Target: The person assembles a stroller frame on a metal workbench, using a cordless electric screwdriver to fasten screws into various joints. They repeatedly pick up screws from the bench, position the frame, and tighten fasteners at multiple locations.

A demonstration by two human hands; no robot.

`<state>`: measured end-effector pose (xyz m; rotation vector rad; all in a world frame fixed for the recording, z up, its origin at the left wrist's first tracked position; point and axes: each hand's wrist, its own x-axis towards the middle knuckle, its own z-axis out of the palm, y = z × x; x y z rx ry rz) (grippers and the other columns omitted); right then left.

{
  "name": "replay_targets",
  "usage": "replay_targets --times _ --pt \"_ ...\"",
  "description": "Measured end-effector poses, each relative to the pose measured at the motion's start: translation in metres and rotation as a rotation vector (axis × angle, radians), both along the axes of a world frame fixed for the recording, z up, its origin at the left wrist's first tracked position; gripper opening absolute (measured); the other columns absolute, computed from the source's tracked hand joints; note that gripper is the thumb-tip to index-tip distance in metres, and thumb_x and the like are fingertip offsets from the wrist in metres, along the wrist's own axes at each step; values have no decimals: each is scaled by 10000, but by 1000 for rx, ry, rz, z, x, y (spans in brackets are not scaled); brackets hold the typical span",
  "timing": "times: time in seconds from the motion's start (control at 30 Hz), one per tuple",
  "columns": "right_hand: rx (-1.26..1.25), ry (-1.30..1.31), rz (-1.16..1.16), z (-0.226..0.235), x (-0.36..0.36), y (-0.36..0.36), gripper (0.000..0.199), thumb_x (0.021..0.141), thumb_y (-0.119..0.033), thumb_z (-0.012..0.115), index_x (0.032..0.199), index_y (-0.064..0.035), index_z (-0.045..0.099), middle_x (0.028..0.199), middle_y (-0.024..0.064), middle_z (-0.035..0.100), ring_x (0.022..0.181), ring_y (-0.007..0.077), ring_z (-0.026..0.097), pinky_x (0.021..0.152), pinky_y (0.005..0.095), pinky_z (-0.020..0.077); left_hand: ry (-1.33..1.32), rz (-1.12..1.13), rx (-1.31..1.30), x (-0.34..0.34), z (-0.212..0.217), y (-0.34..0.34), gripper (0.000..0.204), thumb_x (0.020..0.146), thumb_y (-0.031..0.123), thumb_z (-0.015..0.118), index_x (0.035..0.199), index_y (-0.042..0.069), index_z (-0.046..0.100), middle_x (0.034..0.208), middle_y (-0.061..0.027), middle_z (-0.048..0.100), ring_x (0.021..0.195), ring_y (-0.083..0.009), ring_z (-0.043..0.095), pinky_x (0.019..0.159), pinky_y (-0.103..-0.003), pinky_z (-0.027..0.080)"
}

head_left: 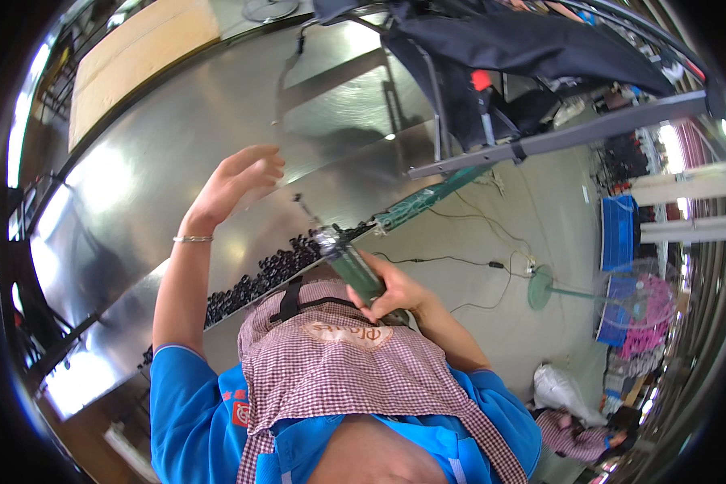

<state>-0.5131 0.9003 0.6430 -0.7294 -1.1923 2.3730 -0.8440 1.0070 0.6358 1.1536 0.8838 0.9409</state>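
My right hand is wrapped round a green power screwdriver, held in front of my apron. Its metal nose slants up and left over the table edge, with a small dark piece at the tip of the thin bit. Raised above the metal table, my left hand has its fingers loosely extended and slightly blurred; nothing shows in them. Between my arms, a heap of small black parts lies along the near table edge.
A folded frame with black fabric rests on the table's far right, its grey bar jutting out past the edge. A green-wrapped beam lies below it. Cables cross the floor near a standing fan. Cardboard stands at far left.
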Motion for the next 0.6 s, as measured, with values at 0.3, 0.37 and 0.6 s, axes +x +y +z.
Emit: replay_targets --times 0.3,0.37,0.6 --pt "13 362 -726 7 126 -63 1142 623 -258 910 1514 -59 224 842 168 581 545 247 620 475 327 502 104 132 903 295 84 82 570 801 70 752 1316 21 512 1170 -158 597 1086 -264 621 942 -365 516" --pt "80 425 -883 15 132 -67 1134 673 -350 885 1527 -48 202 797 169 579 529 254 615 460 322 496 -94 247 965 362 105 83 637 780 150 789 1334 34 497 1159 -183 616 1050 -293 636 907 -381 525" --pt "279 -47 -1112 26 184 -40 560 897 -443 599 1232 -18 459 788 127 596 509 212 595 461 312 486 283 191 678 391 121 98 306 867 181 707 1053 -19 569 658 -54 596 554 -92 531 495 -295 455"
